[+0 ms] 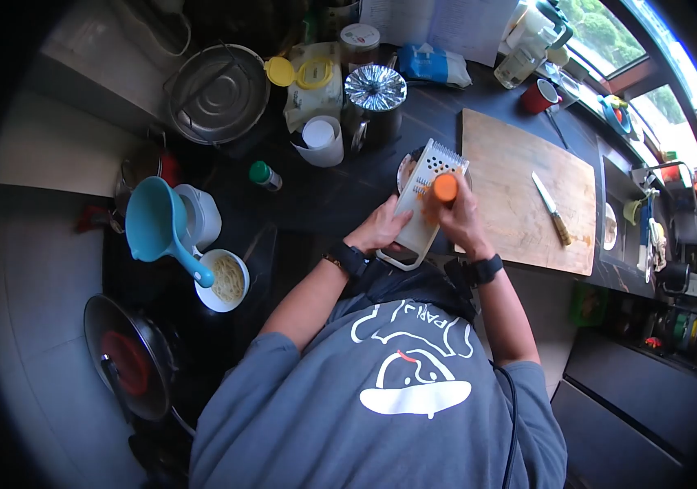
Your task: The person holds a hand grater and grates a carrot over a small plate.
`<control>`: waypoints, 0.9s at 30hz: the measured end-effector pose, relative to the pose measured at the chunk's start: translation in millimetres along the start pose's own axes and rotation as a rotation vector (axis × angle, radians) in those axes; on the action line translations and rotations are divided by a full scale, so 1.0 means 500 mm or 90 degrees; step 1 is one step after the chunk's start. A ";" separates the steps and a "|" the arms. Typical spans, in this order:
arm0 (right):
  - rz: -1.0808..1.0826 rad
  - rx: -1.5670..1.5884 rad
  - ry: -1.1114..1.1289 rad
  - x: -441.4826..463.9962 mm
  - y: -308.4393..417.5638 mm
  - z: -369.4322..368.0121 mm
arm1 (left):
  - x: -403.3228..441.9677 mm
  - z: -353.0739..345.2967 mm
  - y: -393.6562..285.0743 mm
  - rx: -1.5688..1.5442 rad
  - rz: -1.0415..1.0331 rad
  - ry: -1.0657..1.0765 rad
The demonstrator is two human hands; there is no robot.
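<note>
A white flat grater (419,207) slants over a bowl (405,169) at the counter's edge, its toothed end pointing away from me. My left hand (379,226) is closed on the grater's left side, thumb lying on its face. In my right hand (464,213) is a carrot (445,188), its round orange end facing up, pressed against the grater's surface. Orange bits show on the grater beside the carrot. Most of the bowl is hidden under the grater.
Right of the bowl lies a wooden cutting board (503,171) with a knife (552,210) on it. A foil-topped pot (377,110) and a green-capped jar (265,175) stand behind. To the left are a blue strainer (153,218), a bowl of noodles (224,281) and a lidded pan (124,359).
</note>
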State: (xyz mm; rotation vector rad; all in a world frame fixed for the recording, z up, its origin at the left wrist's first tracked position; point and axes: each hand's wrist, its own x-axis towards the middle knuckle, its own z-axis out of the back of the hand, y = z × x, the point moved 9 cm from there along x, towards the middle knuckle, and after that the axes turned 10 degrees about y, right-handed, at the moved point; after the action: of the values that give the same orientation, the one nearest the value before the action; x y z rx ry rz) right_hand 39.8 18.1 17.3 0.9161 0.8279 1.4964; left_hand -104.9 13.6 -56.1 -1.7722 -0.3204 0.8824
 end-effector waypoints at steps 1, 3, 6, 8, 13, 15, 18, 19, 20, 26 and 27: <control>-0.004 0.001 0.001 0.008 -0.008 0.002 | 0.004 0.000 0.011 -0.005 0.018 0.008; -0.036 -0.006 -0.064 0.034 -0.026 0.033 | 0.007 -0.003 0.019 -0.006 0.034 0.017; -0.065 0.014 -0.029 0.035 -0.029 0.028 | 0.006 0.000 0.011 -0.017 0.029 0.013; 0.003 0.000 0.001 0.008 0.003 0.009 | 0.005 0.000 0.003 0.005 -0.004 0.011; -0.032 -0.024 -0.074 0.029 -0.017 0.039 | 0.009 0.000 0.026 0.011 0.036 0.020; -0.037 -0.027 -0.065 0.038 -0.010 0.046 | 0.010 -0.003 0.023 0.001 0.036 0.023; -0.001 0.006 0.000 0.023 -0.025 0.014 | 0.006 0.000 0.015 -0.006 0.044 0.004; 0.018 0.004 -0.007 0.005 -0.008 0.006 | 0.002 0.000 0.005 0.003 0.024 0.006; 0.036 0.002 -0.013 -0.006 0.008 0.000 | 0.000 0.000 -0.001 0.010 0.006 0.006; -0.041 -0.051 -0.088 0.034 -0.011 0.042 | 0.008 0.001 0.017 0.001 0.044 0.016; -0.038 -0.062 -0.071 0.033 -0.011 0.039 | 0.006 0.000 0.013 0.004 0.043 0.018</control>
State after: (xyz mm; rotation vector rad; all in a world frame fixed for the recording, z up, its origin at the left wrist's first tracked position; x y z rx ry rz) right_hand 58.7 35.3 22.9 0.8875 0.6897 1.4088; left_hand -104.2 13.2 -63.0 -1.7963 -0.2403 0.9038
